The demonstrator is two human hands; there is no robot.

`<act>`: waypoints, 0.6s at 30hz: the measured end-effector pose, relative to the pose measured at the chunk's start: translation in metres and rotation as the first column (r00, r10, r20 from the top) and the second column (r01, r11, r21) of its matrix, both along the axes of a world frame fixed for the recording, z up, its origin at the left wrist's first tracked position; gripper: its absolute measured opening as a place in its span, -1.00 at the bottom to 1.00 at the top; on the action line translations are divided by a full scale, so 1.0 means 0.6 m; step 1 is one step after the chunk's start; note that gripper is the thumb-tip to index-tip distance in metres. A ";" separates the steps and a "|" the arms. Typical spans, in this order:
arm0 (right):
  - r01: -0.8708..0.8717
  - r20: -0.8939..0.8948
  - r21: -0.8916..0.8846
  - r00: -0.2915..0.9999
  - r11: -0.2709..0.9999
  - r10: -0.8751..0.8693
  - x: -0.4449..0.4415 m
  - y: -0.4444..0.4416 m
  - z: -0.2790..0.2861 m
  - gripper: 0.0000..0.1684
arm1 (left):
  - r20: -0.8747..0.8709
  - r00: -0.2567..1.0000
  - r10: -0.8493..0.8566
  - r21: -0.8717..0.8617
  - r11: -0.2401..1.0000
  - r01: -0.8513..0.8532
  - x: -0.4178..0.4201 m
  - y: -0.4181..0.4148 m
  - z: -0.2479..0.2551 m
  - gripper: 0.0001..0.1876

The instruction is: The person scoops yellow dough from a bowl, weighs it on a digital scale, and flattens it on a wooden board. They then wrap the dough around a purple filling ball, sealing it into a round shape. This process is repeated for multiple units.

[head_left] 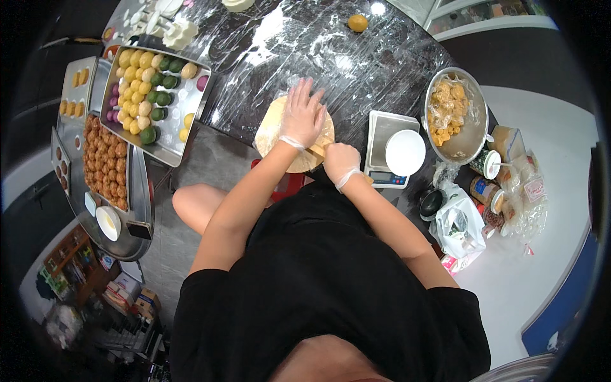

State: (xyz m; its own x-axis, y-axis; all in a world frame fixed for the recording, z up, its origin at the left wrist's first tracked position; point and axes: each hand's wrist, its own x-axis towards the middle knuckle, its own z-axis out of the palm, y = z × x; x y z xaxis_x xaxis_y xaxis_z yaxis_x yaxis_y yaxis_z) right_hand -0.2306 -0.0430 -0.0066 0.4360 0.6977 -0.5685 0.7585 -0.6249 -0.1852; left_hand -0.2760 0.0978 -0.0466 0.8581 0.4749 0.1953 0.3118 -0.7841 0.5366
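In a thin clear glove, my left hand is pressed flat with fingers extended on a round pale-yellow board. Clear plastic film lies over part of that board, at the table's front edge. Whatever is under my left palm is hidden. My right hand, also gloved, is closed around a wooden tool. One end of the tool rests over the board by my left wrist, and a bit of it shows below my right wrist. Its full shape is covered by my hands.
A metal tray of coloured dough balls stands at left, beside a tray of brown balls. To the right are a digital scale bearing a white bowl, and a steel bowl of yellow dough. One yellow ball sits far back.
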 end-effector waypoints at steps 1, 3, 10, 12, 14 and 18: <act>-0.005 -0.006 0.031 1.000 1.000 0.005 0.001 -0.003 -0.008 -0.78 | -0.013 1.000 -0.006 -0.006 1.000 0.006 0.002 0.000 0.001 -0.54; -0.004 -0.010 0.045 1.000 0.999 0.004 0.003 -0.008 -0.014 -0.79 | -0.037 0.999 -0.015 -0.030 0.999 0.014 0.004 -0.002 0.009 -0.55; 0.015 -0.010 0.157 1.000 0.987 -0.013 -0.004 -0.017 -0.027 -0.86 | -0.136 0.990 -0.032 -0.103 0.994 0.018 0.008 0.004 0.017 -0.55; 0.025 -0.033 0.157 0.999 0.987 -0.020 -0.004 -0.019 -0.027 -0.87 | -0.160 0.986 -0.039 -0.123 0.992 0.019 0.008 0.006 0.017 -0.53; 0.024 -0.047 0.138 0.999 0.990 -0.018 -0.007 -0.022 -0.033 -0.88 | -0.161 0.986 -0.032 -0.128 0.992 0.011 0.009 0.007 0.015 -0.53; 0.004 -0.061 0.168 0.998 0.986 0.006 -0.002 -0.024 -0.037 -0.88 | -0.172 0.985 -0.018 -0.138 0.990 -0.006 0.004 0.001 0.019 -0.54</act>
State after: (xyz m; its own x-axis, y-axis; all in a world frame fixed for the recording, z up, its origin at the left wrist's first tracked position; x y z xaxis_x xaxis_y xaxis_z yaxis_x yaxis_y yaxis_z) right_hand -0.2321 -0.0574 -0.0287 0.4033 0.7858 -0.4690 0.7431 -0.5803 -0.3332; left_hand -0.2738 0.0986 -0.0353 0.8760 0.4818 -0.0221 0.4045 -0.7088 0.5779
